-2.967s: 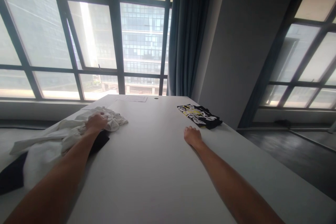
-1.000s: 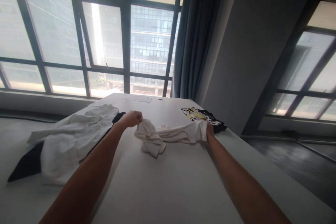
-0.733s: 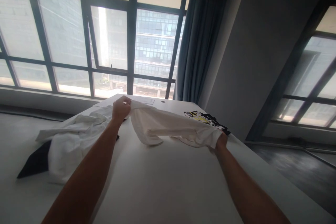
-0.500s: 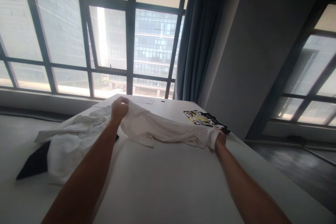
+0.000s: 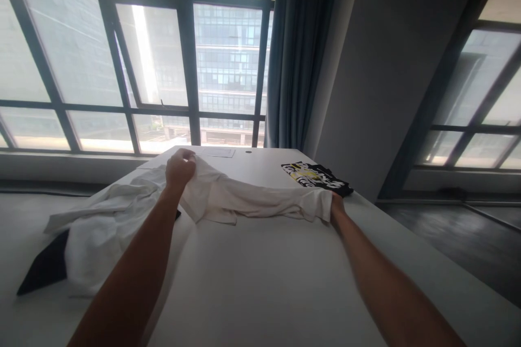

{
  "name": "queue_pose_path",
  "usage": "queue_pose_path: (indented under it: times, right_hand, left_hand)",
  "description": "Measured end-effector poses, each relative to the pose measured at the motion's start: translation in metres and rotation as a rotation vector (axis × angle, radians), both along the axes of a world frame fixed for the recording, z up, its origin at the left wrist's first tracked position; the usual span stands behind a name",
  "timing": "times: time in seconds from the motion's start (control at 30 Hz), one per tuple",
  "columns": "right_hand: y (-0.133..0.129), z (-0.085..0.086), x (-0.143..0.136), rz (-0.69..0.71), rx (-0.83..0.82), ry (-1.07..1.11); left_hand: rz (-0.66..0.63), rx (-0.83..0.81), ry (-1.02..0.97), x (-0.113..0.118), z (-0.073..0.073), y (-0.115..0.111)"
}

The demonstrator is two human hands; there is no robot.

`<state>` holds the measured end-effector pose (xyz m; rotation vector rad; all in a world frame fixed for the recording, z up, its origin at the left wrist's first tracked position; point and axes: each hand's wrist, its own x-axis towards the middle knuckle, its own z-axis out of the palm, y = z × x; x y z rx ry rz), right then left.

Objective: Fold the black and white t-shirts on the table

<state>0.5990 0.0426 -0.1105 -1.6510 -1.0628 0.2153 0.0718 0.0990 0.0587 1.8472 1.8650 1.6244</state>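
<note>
A white T-shirt [image 5: 260,198] stretches between my two hands above the table, with its lower edge hanging in loose folds. My left hand [image 5: 180,169] pinches its left end, thumb and fingers closed on the cloth. At the other end my right hand [image 5: 337,205] is at a sleeve, and its fingers are hidden by the fabric. To the left, partly behind my left forearm, lies a crumpled heap of white clothing [image 5: 109,217], with a piece of black cloth [image 5: 44,264] sticking out from under it.
The white table [image 5: 260,282] runs away toward large windows [image 5: 154,54]. A folded black garment with a white and yellow print [image 5: 315,176] lies near its right edge. A sheet of paper [image 5: 222,153] lies at the far end, beside a dark round spot [image 5: 248,152]. A curtain [image 5: 293,65] hangs behind.
The camera view has shifted slightly. My right hand has slipped further behind the sleeve cloth, so less of it shows. The T-shirt stays stretched between both hands.
</note>
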Motion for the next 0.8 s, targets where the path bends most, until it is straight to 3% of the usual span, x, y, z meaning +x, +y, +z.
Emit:
queue_pose_path:
  times: [0.1,0.2,0.4,0.53,0.67,0.8]
  right_hand:
    - [-0.008,0.006,-0.013,0.048,0.014,0.169]
    - [-0.019,0.016,-0.029,0.225,0.024,0.363]
    - [-0.038,0.035,-0.037,0.493,-0.074,0.589]
    - [-0.045,0.039,-0.035,0.594,-0.122,0.554]
    - [-0.047,0.041,-0.036,0.625,-0.118,0.561]
    - [-0.045,0.042,-0.037,0.661,-0.126,0.523]
  left_hand:
    - [-0.029,-0.081,0.15,0.007,0.002,-0.003]
    - [-0.172,-0.153,0.311,0.023,-0.012,0.0]
    - [-0.576,-0.304,0.695,0.084,-0.076,-0.009]
    - [-0.77,-0.31,0.933,0.101,-0.104,-0.022]
    - [-0.718,-0.296,0.973,0.096,-0.104,-0.025]
    - [-0.511,-0.458,1.013,0.089,-0.091,-0.025]
